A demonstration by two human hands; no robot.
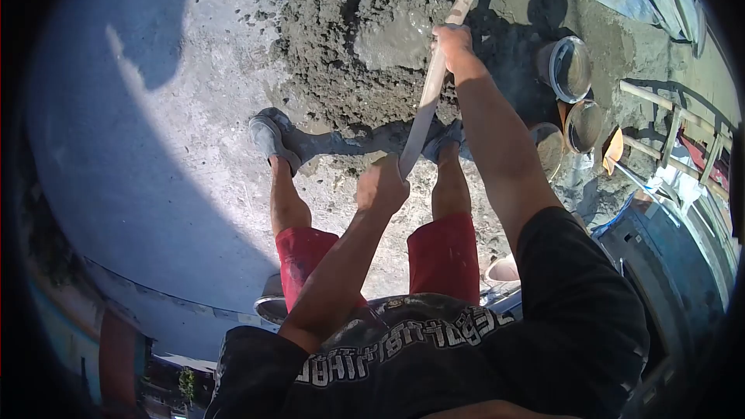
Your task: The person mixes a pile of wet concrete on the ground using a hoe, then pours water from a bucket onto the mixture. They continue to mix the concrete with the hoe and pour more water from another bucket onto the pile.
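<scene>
My left hand (382,184), low and near my knees, is closed round the near part of a long pale wooden handle (427,101). Farther up the same handle, my right hand (453,45) grips it with the arm stretched forward. The handle slants away from me, over a heap of wet grey mortar (326,62), and its far end overlaps the heap's right side. No tool head shows on it. A smoother, wet patch (392,35) lies in the middle of the heap. My shoes stand at the heap's near edge.
Right of the heap stand a white-rimmed bucket (570,70) and two more buckets, one of them brownish (583,126). A wooden frame (673,128) and an orange piece (613,152) lie beyond. A pale bucket (503,270) is beside my right leg, a dark one (272,308) by my left.
</scene>
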